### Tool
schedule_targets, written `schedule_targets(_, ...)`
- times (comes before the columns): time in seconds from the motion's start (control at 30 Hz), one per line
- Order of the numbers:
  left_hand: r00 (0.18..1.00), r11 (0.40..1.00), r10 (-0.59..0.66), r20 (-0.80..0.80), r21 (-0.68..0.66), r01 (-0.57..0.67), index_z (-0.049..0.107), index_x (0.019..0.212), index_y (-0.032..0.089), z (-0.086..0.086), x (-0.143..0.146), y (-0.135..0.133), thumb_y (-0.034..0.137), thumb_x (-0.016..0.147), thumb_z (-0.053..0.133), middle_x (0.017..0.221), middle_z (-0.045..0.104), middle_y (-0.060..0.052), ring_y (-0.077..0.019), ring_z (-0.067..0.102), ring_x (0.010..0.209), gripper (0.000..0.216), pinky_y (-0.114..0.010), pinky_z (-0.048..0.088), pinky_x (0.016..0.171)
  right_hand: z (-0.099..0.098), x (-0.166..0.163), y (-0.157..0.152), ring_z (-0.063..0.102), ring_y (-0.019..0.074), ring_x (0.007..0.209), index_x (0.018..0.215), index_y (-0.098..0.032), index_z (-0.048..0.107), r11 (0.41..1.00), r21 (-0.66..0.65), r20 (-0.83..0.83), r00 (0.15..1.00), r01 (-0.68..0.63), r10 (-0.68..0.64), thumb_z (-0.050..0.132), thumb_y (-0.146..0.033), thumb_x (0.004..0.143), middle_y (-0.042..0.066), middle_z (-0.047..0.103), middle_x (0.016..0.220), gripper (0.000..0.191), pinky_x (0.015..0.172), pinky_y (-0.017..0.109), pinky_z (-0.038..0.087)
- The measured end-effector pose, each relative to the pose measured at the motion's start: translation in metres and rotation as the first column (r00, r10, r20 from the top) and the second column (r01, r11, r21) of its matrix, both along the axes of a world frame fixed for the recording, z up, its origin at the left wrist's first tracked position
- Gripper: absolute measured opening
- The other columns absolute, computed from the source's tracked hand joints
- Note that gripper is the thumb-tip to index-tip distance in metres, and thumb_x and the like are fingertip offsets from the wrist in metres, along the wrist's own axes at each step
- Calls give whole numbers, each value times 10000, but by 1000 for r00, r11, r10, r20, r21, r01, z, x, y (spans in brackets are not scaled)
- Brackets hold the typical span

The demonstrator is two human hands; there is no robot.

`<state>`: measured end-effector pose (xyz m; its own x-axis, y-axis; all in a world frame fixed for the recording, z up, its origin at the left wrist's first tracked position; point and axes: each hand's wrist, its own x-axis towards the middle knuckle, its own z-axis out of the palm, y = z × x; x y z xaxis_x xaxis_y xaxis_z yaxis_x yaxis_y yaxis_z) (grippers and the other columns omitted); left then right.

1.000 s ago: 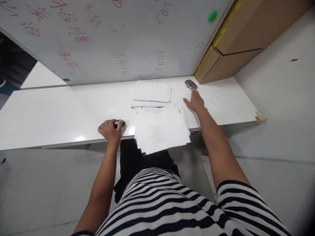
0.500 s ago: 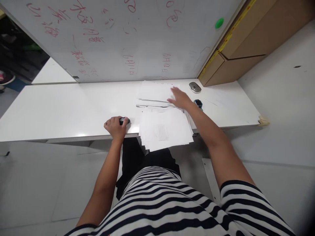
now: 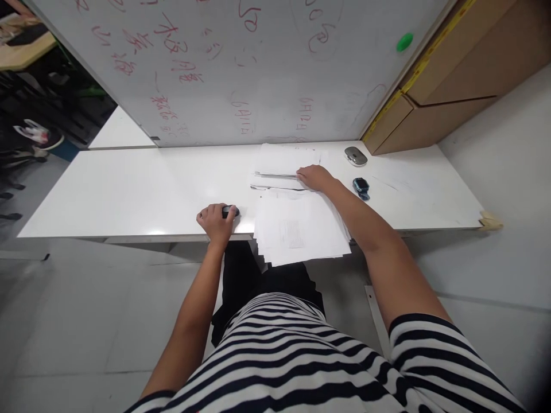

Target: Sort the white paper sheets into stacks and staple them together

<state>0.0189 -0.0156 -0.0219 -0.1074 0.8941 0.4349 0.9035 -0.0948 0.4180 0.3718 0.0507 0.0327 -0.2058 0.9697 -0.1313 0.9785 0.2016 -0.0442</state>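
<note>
My left hand (image 3: 216, 222) rests on the white desk, its fingers wrapped round a small black object (image 3: 229, 211) whose kind is mostly hidden by the hand. On the right, my right hand (image 3: 313, 176) has its fingers closed at the edge of the upper papers (image 3: 279, 158), which lie against the foot of the whiteboard. Dark lines show along the near edges of those sheets. A second stack of white papers (image 3: 297, 223) lies closer to me and sticks out over the front edge of the desk. My right fingertips are partly hidden at the paper edge.
The whiteboard (image 3: 267, 86) with red writing stands behind the desk (image 3: 142, 189). A silver-grey mouse (image 3: 355, 156) and a dark watch (image 3: 360, 187) lie right of the papers. Cardboard boxes (image 3: 430, 123) stand at the back right, beside a pale wall (image 3: 516, 172).
My right hand has come down from above the upper papers onto their edge, and its spread fingers have closed. My left hand stays on the black object. The view has shifted left.
</note>
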Motion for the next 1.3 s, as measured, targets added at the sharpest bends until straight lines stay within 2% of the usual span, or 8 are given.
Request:
schedule_targets(0.23, 1000, 1000, 6, -20, 25, -5, 657, 922, 215, 0, 1, -1, 464, 871, 512, 988, 675, -89, -281, 525, 1022, 293, -442, 240, 988, 9, -10, 7, 624, 290, 869, 1070, -48, 666, 994, 14, 31, 994, 108, -108, 359, -155, 923, 237, 685, 991, 357, 745, 351, 395)
schedule_targets(0.37, 1000, 1000, 10, -9, 11, -9, 655, 923, 211, 0, 1, 0, 466, 868, 512, 982, 671, -99, -286, 523, 1020, 297, -448, 235, 991, 6, -10, 7, 618, 272, 882, 1043, -107, 684, 992, 52, -32, 993, 111, -110, 416, -215, 921, 181, 697, 991, 314, 733, 334, 393)
schedule_targets(0.57, 1000, 1000, 0, -5, -4, 0, 655, 935, 209, 0, 1, 0, 483, 873, 497, 997, 666, -101, -288, 516, 1038, 322, -447, 235, 997, -3, -4, 9, 593, 214, 901, 938, -149, 725, 988, -10, -221, 963, 156, -155, 562, -296, 837, 101, 691, 1019, 241, 690, 277, 392)
schedule_targets(0.83, 1000, 1000, -4, 6, -12, 4, 654, 940, 212, 2, 1, -1, 480, 873, 506, 993, 662, -102, -289, 520, 1041, 313, -455, 232, 1002, -6, 2, 14, 590, 206, 909, 968, -134, 722, 994, 2, -226, 968, 109, -106, 513, -297, 873, 102, 686, 1024, 281, 753, 280, 403)
schedule_targets(0.97, 1000, 1000, -8, 18, -24, 9, 654, 941, 210, 4, 1, -2, 478, 872, 511, 993, 659, -111, -294, 519, 1040, 311, -465, 233, 1005, 2, -4, 10, 605, 242, 946, 1056, -120, 674, 993, 18, -150, 982, 117, -113, 445, -281, 926, 151, 690, 1060, 309, 766, 300, 409)
schedule_targets(1.1, 1000, 1000, 0, 10, -6, 0, 655, 929, 219, 3, 1, -2, 468, 862, 533, 982, 661, -101, -292, 522, 1045, 285, -462, 243, 1008, 18, -19, -5, 634, 277, 835, 1201, -54, 536, 955, 179, -76, 971, 236, -225, 261, -278, 996, 205, 694, 915, 409, 728, 332, 404)
schedule_targets(1.2, 1000, 1000, -2, 15, 12, 2, 656, 920, 222, 1, 0, -2, 463, 865, 538, 980, 664, -95, -283, 527, 1043, 274, -464, 251, 1018, 36, -27, -29, 633, 269, 781, 1216, -77, 496, 908, 298, -191, 951, 294, -245, 216, -352, 1012, 159, 689, 846, 443, 692, 323, 405)
schedule_targets(1.3, 1000, 1000, 1, 30, 24, -2, 652, 939, 220, 5, 1, -4, 468, 871, 539, 1039, 662, -104, -293, 509, 1113, 280, -508, 175, 1087, 58, -30, -65, 630, 255, 782, 1190, -116, 518, 830, 381, -435, 871, 408, -228, 261, -455, 1001, 124, 676, 837, 466, 695, 327, 425)
